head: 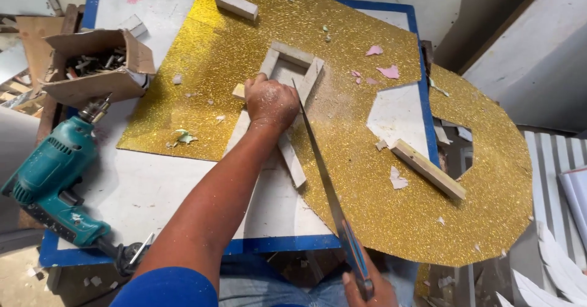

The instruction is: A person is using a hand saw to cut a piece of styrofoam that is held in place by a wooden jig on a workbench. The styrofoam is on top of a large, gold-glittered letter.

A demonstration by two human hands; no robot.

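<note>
I see a white table (153,185) with blue edges under a gold sheet (379,185) overhanging right. My left hand (271,102) presses fisted on the wooden frame (292,69) mid-table; my right hand (367,288) grips the saw (324,185). A drill (52,179) crowds the near-left edge.

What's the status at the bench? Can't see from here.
Left hand pressing wooden frame down. Right hand gripping handsaw, blade at frame. Loose wood block nearby.
</note>
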